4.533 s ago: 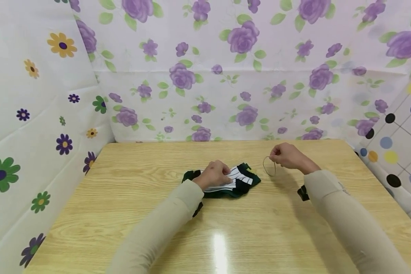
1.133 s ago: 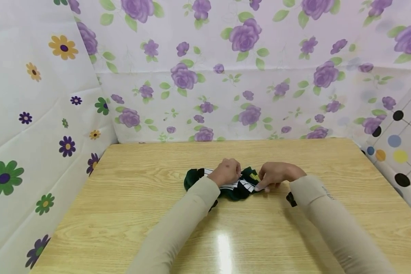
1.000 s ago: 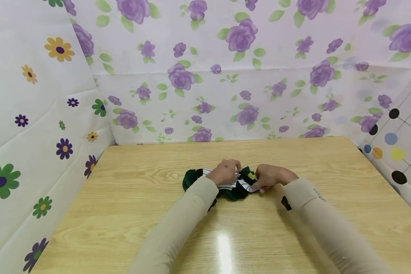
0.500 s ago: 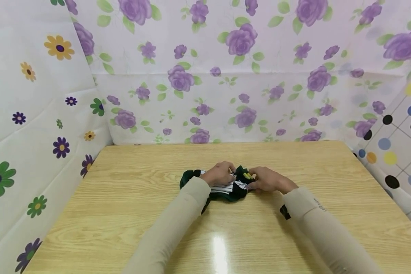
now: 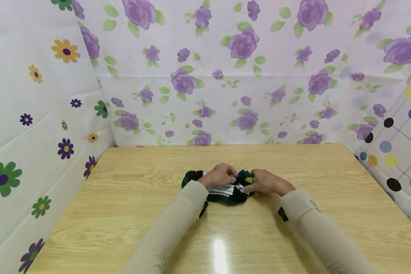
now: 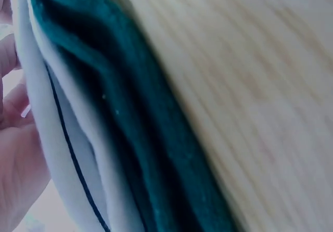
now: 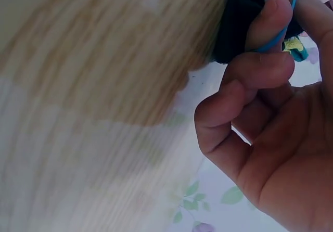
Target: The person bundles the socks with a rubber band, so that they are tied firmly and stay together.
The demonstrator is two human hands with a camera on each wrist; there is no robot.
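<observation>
A bundle of socks (image 5: pixel 222 191), white with dark stripes and dark green, black-patched parts, lies on the table. My left hand (image 5: pixel 221 176) grips it from above, fingers curled at its middle. In the left wrist view, layered green and white sock edges (image 6: pixel 119 112) fill the middle, with part of that hand at the left edge. My right hand (image 5: pixel 266 181) is at the bundle's right end, beside a yellow patch (image 5: pixel 249 179). The right wrist view shows a thin blue rubber band (image 7: pixel 273 40) stretched across its fingers, against the dark sock end (image 7: pixel 237 26).
The wood-grain table (image 5: pixel 140 220) extends around the socks. A floral sheet (image 5: pixel 219 95) hangs along its back edge, with patterned sheets on both sides. Small black pieces show below the right cuff (image 5: pixel 282 214) and by the left sleeve (image 5: pixel 204 209).
At first my right hand held the band up in the air, right of the socks. It has come left and down to their right end, while my left hand has stayed on them.
</observation>
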